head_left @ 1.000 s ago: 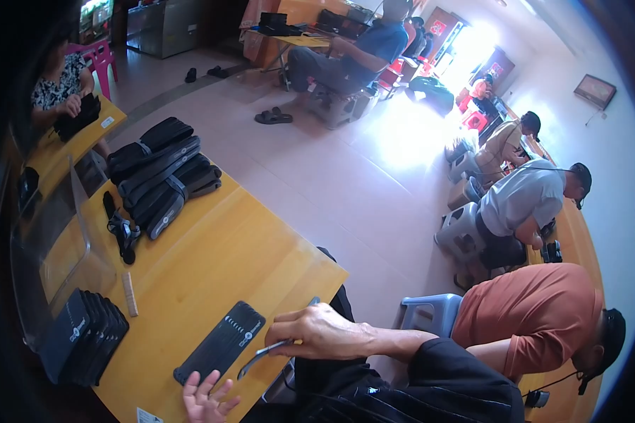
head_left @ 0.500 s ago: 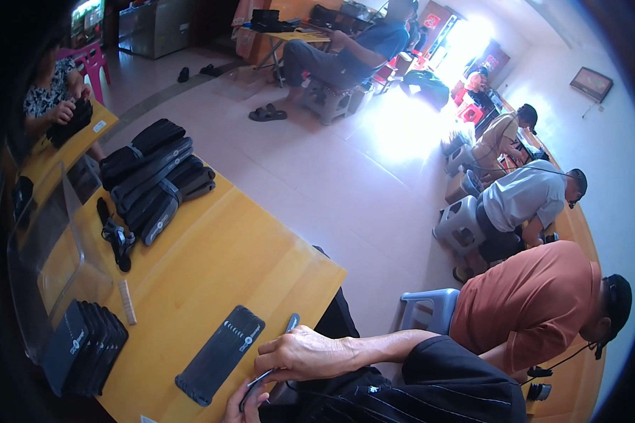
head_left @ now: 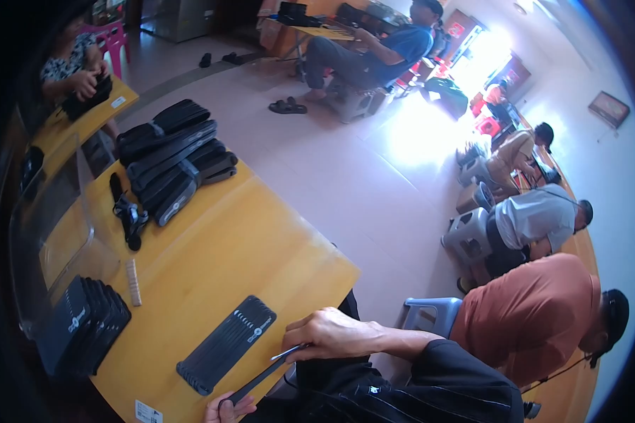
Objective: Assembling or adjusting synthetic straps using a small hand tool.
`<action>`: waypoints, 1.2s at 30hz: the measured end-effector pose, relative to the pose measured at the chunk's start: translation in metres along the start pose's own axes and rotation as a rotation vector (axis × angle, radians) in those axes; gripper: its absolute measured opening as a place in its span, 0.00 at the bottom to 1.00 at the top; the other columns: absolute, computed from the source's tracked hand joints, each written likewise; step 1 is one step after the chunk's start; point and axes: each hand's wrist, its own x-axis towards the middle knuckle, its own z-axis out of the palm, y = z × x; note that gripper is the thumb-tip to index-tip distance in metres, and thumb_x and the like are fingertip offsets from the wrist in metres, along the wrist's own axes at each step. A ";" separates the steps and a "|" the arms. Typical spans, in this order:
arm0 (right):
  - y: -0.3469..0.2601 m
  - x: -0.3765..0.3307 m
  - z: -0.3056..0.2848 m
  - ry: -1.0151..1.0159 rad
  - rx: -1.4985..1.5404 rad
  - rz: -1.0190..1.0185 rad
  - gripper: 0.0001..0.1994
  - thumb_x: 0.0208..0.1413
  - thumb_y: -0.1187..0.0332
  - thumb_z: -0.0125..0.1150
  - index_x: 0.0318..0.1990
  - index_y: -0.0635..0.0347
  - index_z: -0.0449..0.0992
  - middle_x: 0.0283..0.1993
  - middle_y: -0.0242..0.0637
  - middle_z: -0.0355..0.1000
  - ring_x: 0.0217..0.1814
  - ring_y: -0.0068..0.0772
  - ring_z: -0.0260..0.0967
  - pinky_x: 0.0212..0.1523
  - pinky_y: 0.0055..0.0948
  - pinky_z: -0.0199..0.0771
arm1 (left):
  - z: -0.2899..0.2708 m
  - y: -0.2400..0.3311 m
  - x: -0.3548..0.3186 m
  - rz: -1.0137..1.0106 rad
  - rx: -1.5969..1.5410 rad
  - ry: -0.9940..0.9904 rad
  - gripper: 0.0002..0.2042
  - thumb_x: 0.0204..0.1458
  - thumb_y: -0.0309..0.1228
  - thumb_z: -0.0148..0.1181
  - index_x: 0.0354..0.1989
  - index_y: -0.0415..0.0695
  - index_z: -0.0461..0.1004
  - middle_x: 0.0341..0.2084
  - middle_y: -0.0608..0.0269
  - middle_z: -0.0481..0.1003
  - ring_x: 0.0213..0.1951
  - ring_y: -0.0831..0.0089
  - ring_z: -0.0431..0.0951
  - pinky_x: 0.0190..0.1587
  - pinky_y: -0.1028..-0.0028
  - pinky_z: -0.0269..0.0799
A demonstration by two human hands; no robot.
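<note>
A dark flat strap runs slantwise between my two hands over the table's near edge. My left hand, partly cut off at the bottom of the view, pinches its lower end. My right hand is closed at the upper end, and a thin silvery metal piece sticks out from its fingers; its kind I cannot make out. Beside the hands, a fanned row of dark straps with pale print lies flat on the yellow table.
Bundled black straps lie at the table's far end, near a black strap with a buckle-like part. A pale stick, a pile of black straps and a clear plastic panel are at left. A co-worker in a rust shirt sits close at right.
My left hand has moved down and away from my right, so a longer stretch of the strap shows between them. The whole view has shifted slightly.
</note>
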 end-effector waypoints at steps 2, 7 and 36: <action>0.008 -0.003 0.004 0.057 0.051 0.022 0.13 0.53 0.59 0.62 0.39 0.59 0.76 0.34 0.38 0.73 0.39 0.43 0.72 0.37 0.38 0.70 | -0.008 -0.008 -0.002 0.002 -0.025 0.035 0.11 0.61 0.28 0.50 0.45 0.33 0.70 0.31 0.48 0.78 0.31 0.65 0.81 0.34 0.73 0.79; 0.011 -0.016 0.009 0.068 0.144 0.090 0.13 0.52 0.60 0.65 0.34 0.63 0.79 0.27 0.36 0.75 0.29 0.32 0.74 0.29 0.25 0.72 | -0.022 -0.028 -0.011 0.046 -0.186 0.065 0.10 0.57 0.27 0.56 0.44 0.35 0.71 0.28 0.53 0.79 0.28 0.65 0.82 0.26 0.78 0.78; 0.029 -0.002 0.029 0.307 0.504 0.491 0.07 0.52 0.75 0.65 0.38 0.66 0.77 0.27 0.31 0.73 0.30 0.18 0.70 0.37 0.17 0.68 | -0.009 -0.019 0.009 0.318 0.423 0.515 0.08 0.48 0.15 0.62 0.37 0.33 0.75 0.25 0.64 0.74 0.26 0.85 0.73 0.27 0.86 0.68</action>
